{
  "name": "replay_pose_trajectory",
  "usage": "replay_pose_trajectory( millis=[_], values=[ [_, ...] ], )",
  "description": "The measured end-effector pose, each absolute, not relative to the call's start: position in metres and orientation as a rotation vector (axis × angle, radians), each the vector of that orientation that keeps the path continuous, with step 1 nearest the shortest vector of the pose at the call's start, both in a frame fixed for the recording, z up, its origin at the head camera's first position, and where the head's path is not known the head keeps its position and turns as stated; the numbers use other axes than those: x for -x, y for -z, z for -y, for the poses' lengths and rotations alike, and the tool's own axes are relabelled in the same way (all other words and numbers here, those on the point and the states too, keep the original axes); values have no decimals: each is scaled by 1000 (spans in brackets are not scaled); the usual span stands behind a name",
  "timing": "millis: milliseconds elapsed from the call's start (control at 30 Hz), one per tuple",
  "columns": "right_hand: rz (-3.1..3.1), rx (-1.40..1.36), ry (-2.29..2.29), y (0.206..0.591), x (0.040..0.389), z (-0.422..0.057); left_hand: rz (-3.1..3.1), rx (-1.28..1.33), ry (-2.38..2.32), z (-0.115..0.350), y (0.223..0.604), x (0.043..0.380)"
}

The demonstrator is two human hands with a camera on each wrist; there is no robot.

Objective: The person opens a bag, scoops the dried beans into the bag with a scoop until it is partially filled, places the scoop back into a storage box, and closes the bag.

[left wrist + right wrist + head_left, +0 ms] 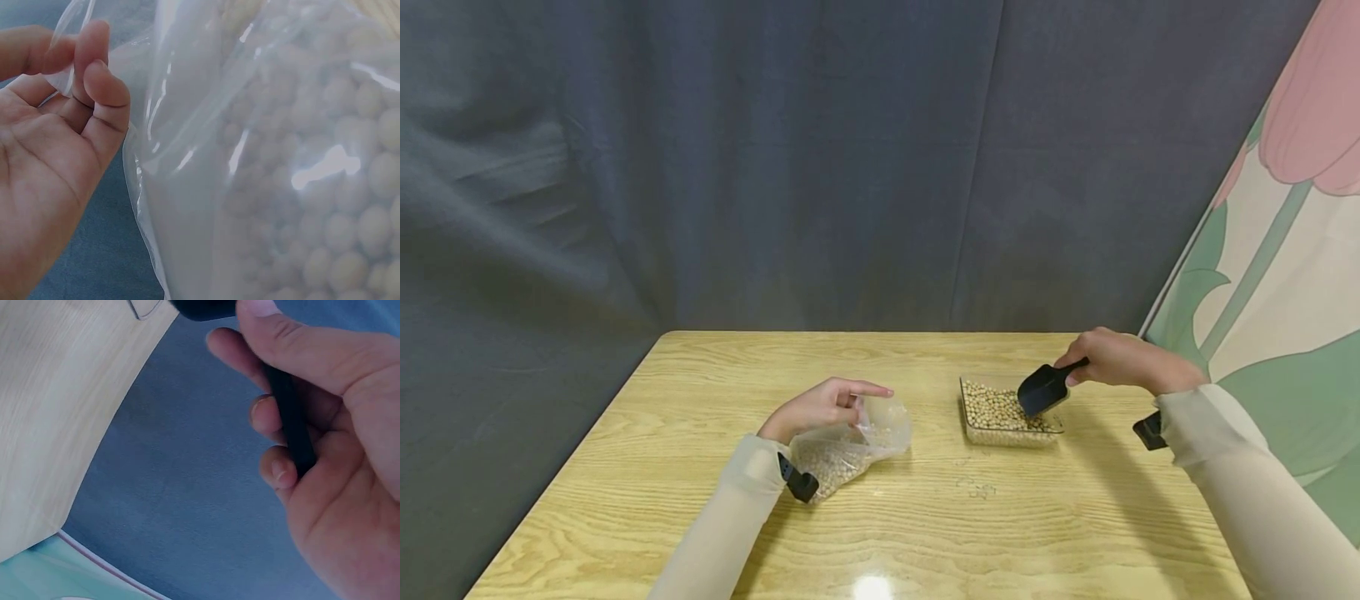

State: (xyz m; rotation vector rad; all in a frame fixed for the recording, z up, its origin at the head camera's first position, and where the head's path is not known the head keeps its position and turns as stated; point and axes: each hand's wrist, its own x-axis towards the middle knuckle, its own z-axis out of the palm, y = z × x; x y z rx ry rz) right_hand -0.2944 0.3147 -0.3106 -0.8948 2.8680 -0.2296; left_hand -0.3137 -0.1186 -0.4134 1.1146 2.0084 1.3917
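Observation:
My left hand pinches the rim of a clear plastic bag that lies on the table, holding its mouth up. Pale round beans fill the bag's lower part, seen through the film in the left wrist view. To the right, my right hand grips the handle of a black scoop, fingers wrapped round it. The scoop tilts down to the left, its front edge at the beans in a clear rectangular container. What lies inside the scoop is hidden.
Both things rest on a light wooden table, the container to the right of the bag. A dark blue-grey curtain hangs behind the far edge. On the right stands a flower-patterned panel.

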Motion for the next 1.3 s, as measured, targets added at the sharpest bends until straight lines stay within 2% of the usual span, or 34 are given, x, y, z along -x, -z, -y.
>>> replay_pose_trajectory(
  millis=[300, 833, 1300],
  values=[
    [-2834, 752, 16, 303, 293, -301, -1997, -1096, -1404, 120, 412, 314],
    [-2810, 827, 26, 309, 291, -290, -1996, -1084, -1407, 121, 413, 313],
    [-2767, 608, 56, 321, 292, -274, -1996, -1082, -1410, 121, 412, 311]
  ],
)
